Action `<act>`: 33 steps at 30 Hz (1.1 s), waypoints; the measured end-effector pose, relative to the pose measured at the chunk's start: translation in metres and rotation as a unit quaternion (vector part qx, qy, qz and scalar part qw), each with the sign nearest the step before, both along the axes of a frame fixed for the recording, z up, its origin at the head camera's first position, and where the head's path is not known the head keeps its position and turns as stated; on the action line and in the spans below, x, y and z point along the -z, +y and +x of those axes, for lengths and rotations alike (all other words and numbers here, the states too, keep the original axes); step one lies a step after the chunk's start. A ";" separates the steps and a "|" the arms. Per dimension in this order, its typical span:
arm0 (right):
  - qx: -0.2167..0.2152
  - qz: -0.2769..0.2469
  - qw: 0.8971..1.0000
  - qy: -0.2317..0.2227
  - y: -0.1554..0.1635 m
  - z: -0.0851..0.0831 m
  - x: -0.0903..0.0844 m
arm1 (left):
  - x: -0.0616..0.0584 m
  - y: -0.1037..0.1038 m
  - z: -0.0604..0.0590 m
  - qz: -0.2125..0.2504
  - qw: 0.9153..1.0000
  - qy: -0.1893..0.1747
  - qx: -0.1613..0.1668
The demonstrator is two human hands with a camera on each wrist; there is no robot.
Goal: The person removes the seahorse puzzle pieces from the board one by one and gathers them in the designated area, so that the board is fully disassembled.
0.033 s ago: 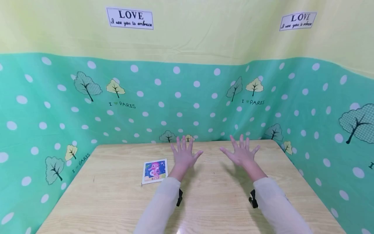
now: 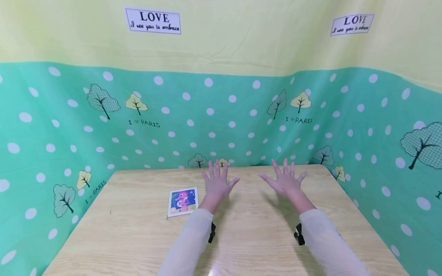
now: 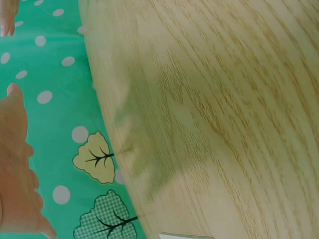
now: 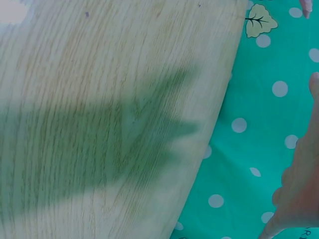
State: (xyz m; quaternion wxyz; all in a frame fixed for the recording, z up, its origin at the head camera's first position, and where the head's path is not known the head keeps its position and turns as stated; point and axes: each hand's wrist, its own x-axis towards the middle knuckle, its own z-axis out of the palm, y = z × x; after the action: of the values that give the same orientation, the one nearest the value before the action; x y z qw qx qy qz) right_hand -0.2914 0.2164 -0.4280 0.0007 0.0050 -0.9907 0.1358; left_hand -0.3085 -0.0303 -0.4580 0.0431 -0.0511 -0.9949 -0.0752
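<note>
Both hands are held out over the wooden table with fingers spread, and neither holds anything. My left hand is near the far edge, its thumb pointing right. Just left of that wrist lies a square, white-bordered picture of a pink seahorse on a blue background; a sliver of its pale edge shows at the bottom of the left wrist view. Across from it, my right hand has its thumb pointing left. Shadows of the hands fall on the wood below them in both wrist views.
A green curtain with white dots and printed trees stands right behind the table's far edge and along both sides. Its upper part is yellow, with "LOVE" labels. Black straps sit at the wrists, by the pale sleeves.
</note>
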 end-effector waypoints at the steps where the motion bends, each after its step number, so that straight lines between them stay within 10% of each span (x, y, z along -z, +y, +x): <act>1: 0.000 0.000 1.000 -0.001 0.001 0.000 0.000 | 0.000 0.000 0.000 0.002 1.000 0.001 0.001; 33: -0.004 0.009 1.000 -0.003 -0.005 0.003 -0.005 | -0.013 -0.043 0.001 -0.035 0.999 0.012 -0.013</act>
State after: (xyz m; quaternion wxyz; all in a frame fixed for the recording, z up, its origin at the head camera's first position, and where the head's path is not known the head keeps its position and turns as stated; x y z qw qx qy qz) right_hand -0.2882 0.2113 -0.4234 -0.0024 0.0089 -0.9919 0.1268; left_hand -0.3076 -0.0735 -0.4446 0.0542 -0.0402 -0.9970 -0.0389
